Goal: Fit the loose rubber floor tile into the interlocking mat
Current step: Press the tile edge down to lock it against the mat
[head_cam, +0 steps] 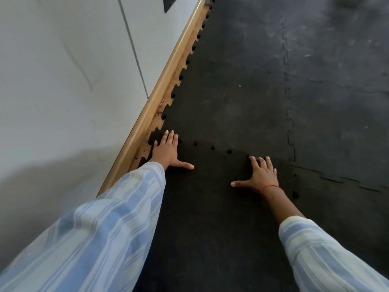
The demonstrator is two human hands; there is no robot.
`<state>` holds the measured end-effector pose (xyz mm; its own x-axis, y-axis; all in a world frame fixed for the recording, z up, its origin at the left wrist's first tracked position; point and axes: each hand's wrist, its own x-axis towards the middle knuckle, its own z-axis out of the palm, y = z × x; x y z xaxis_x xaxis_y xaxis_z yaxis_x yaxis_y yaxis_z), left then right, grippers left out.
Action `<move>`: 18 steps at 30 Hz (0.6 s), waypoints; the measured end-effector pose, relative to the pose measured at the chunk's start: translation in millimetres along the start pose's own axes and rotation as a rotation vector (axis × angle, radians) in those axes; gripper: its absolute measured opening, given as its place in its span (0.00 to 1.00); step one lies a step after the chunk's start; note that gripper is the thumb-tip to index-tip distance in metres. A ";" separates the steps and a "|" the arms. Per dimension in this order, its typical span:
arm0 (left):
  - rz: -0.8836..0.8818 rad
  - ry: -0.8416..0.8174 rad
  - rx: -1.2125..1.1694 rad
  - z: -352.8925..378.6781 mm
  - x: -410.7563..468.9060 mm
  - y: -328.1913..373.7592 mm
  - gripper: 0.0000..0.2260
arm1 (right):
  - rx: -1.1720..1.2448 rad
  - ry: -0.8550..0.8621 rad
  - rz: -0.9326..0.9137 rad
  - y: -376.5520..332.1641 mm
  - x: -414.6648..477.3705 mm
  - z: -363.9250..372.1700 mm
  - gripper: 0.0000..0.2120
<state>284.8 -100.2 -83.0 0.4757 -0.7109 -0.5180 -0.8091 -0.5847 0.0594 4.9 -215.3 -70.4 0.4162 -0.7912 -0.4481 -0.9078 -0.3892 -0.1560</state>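
The loose black rubber tile [210, 207] lies flat in front of me, its toothed far edge meeting the tile beyond it [227, 106] along a seam with small dark gaps between the teeth. My left hand [168, 150] presses flat on the tile's far left corner, fingers spread, beside the wooden skirting. My right hand [261, 175] presses flat near the far right corner, thumb stretched out to the left. Both palms lie open on the rubber and hold nothing. The interlocking mat [336, 102] continues to the right and ahead.
A white wall [63, 81] with a wooden skirting board [160, 89] runs along the left. A narrow strip of bare floor [168, 95] shows between skirting and mat teeth. Grey dusty mat tiles fill the right side. A dark panel [169, 2] hangs on the wall at the top.
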 end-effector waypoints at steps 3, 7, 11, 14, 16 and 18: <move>0.004 -0.039 -0.020 2.6 -5.4 -0.6 0.64 | -0.014 0.002 0.007 -2.6 -3.6 3.3 0.58; 0.027 -0.055 -0.020 4.5 -7.1 -2.6 0.63 | -0.025 -0.031 -0.007 0.8 -5.3 14.8 0.59; 0.027 -0.039 -0.013 10.9 -9.4 -0.7 0.60 | -0.012 -0.072 -0.059 -4.7 -2.1 9.7 0.59; 0.024 -0.007 -0.017 24.4 -18.6 7.3 0.55 | -0.031 -0.118 -0.089 -12.1 -1.3 3.9 0.57; 0.028 -0.001 -0.041 25.6 -21.4 9.1 0.53 | -0.057 -0.146 -0.116 -19.2 0.9 0.6 0.55; 0.035 -0.019 -0.056 22.5 -19.8 6.0 0.53 | -0.100 -0.170 -0.153 -28.1 4.4 -1.4 0.53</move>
<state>262.8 -80.8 -91.6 0.4406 -0.7238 -0.5310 -0.8043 -0.5810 0.1247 32.3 -208.5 -66.8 0.5264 -0.6317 -0.5691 -0.8217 -0.5500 -0.1496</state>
